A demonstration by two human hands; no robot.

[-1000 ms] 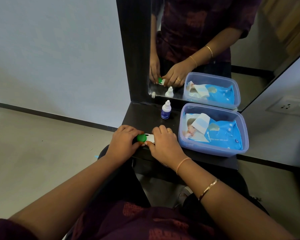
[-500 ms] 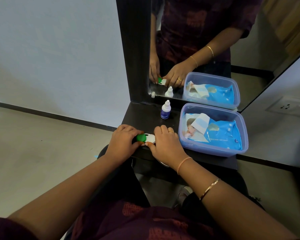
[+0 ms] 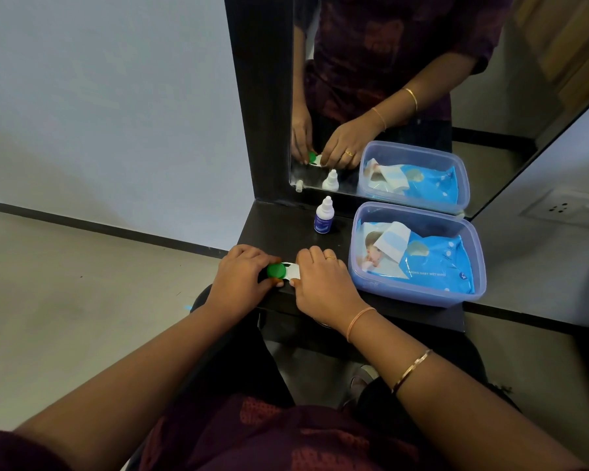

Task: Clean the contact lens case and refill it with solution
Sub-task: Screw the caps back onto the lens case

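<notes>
A white contact lens case (image 3: pixel 291 270) lies near the front edge of a dark shelf (image 3: pixel 286 229). Its green cap (image 3: pixel 275 270) sits on the left well. My left hand (image 3: pixel 240 278) curls its fingers and thumb round that green cap. My right hand (image 3: pixel 323 283) grips the right end of the case and covers it, so the right well is hidden. A small white and blue solution bottle (image 3: pixel 323 216) stands upright behind the hands, close to the mirror, and it appears uncapped.
A clear plastic tub (image 3: pixel 419 294) holding a blue pack of baby wet wipes (image 3: pixel 429 263) fills the shelf's right side. A mirror (image 3: pixel 405 79) in a dark frame rises behind the shelf. A small cap shows in the mirror (image 3: pixel 299 186). Floor lies to the left.
Both hands stay on the case with only slight shifts of the fingers. The bottle and tub have not moved.
</notes>
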